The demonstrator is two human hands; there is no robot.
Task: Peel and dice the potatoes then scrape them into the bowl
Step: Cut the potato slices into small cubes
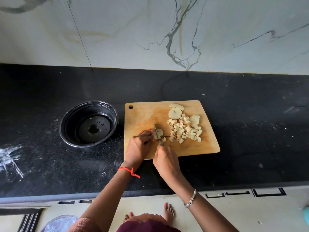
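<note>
The fingers (pixel 148 131) of the left hand (pixel 139 145) were curled close together, tips pressing down on a potato piece (pixel 160 132) at the cutting board's (pixel 142 114) near-middle. The right hand's (pixel 165 159) fingers (pixel 160 148) were wrapped round the handle of a knife (pixel 156 131), which they hid almost wholly. The blade stood on edge against the potato piece, just beside the left fingertips.

To the right of the blade, across the board's right half, lay a heap of diced potato (pixel 185 131), some bits showing brown. Toward the board's far edge sat two round slices (pixel 175 113), touching the heap. The left hand, the knife and the held piece lay between the heap and the board's left edge.

Left of the board, near it but apart, stood the black bowl (pixel 69 120), holding no potato, with wet drops on its bottom. Both rested on a black speckled desk (pixel 250 131). Well left of the board a white smear (pixel 10 158) marked the desk. Beyond the board rose a veined marble wall (pixel 150 30). A red thread (pixel 128 170) circled the left wrist, a silver bracelet (pixel 191 199) the right. Below the board's near side, bare feet (pixel 168 211) stood on the floor (pixel 250 215).
</note>
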